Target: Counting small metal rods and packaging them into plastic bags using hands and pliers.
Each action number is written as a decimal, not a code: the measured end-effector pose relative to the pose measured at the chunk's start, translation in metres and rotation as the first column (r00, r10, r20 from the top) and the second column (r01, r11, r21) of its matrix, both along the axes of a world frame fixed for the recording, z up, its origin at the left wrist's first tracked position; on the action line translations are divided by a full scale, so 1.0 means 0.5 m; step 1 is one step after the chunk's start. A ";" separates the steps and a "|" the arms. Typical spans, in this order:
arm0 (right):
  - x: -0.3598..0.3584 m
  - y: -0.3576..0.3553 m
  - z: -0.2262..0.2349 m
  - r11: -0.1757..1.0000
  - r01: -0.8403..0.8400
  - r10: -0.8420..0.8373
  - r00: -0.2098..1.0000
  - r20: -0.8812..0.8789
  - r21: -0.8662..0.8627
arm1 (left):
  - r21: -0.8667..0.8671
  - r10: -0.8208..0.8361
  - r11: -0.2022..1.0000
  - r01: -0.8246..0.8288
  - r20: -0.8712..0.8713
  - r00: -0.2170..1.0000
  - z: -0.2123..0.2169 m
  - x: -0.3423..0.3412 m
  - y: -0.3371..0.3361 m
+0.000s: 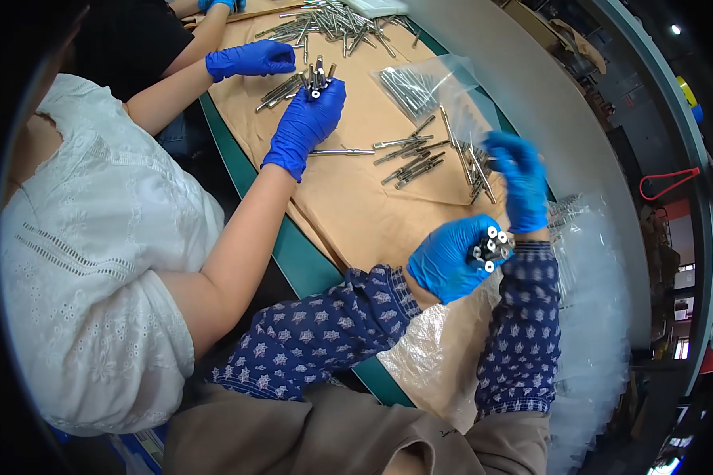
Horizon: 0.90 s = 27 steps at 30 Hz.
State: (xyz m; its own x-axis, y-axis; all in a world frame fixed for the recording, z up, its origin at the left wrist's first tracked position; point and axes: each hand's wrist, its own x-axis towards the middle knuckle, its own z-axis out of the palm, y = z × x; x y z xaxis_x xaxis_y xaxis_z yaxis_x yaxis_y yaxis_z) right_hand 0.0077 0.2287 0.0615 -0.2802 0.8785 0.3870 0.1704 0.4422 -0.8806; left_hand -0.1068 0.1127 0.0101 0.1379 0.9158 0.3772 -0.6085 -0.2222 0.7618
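My left hand [449, 260], in a light-blue glove, is closed round a bundle of several metal rods [491, 247], their round ends facing up. My right hand [521, 178], gloved the same, is raised above the right side of the table, a little blurred. Its fingers are bent and apart, with nothing visible between them. Below and left of it lie several long metal rods [461, 150], close to its fingertips. Further left is a loose group of shorter metal rods [412, 158] with dark, stepped ends.
Brown paper [356, 214] covers the green-edged table. Clear plastic bags [420, 91] of rods lie beyond, and more plastic [586, 317] at right. At left, a co-worker's dark-blue gloved hand [313, 119] grips rods; the other [249, 61] is near a large rod pile [337, 24].
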 end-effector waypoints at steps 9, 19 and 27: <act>-0.104 0.025 -0.083 0.879 -0.442 0.020 0.410 0.912 0.180 | 0.120 0.077 0.990 -0.070 -0.058 0.995 0.008 0.026 -0.032; -0.114 0.080 -0.095 0.949 -0.305 0.122 0.586 0.801 0.077 | -0.514 0.041 0.840 0.176 0.383 0.923 0.013 0.008 0.006; -0.209 0.114 -0.082 0.930 -0.348 -0.034 0.243 0.969 0.120 | -0.440 0.038 0.867 0.233 0.525 0.850 0.006 -0.007 0.015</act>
